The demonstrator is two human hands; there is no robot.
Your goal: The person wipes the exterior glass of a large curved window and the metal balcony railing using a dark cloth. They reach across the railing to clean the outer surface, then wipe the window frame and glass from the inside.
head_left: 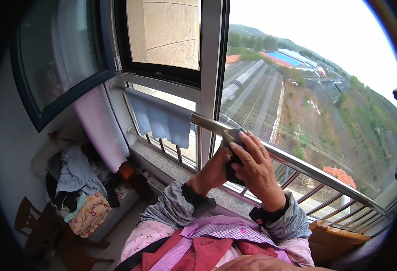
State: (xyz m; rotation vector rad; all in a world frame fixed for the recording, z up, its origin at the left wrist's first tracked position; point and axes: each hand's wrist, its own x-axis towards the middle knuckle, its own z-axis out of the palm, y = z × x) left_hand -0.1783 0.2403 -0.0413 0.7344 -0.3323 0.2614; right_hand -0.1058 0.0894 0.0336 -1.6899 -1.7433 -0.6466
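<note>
In front of the window, both hands meet around a small black object [235, 174] whose kind I cannot make out. My left hand [213, 170] grips its left side, with the fingers partly hidden behind it. My right hand [256, 166] lies over its top and right side, fingers long and close together. The object is held up at the metal rail [306, 168]; whether it touches the rail is unclear. Left of my hands, a blue-grey cloth [160, 116] hangs over the same rail.
An opened window sash [67, 97] juts in at the left, beside a pink curtain [100, 126]. Clothes [79, 174] are heaped below it, near a dark wooden chair [27, 214]. A stone sill [171, 167] runs under the rail, and a wooden piece [334, 239] stands at lower right.
</note>
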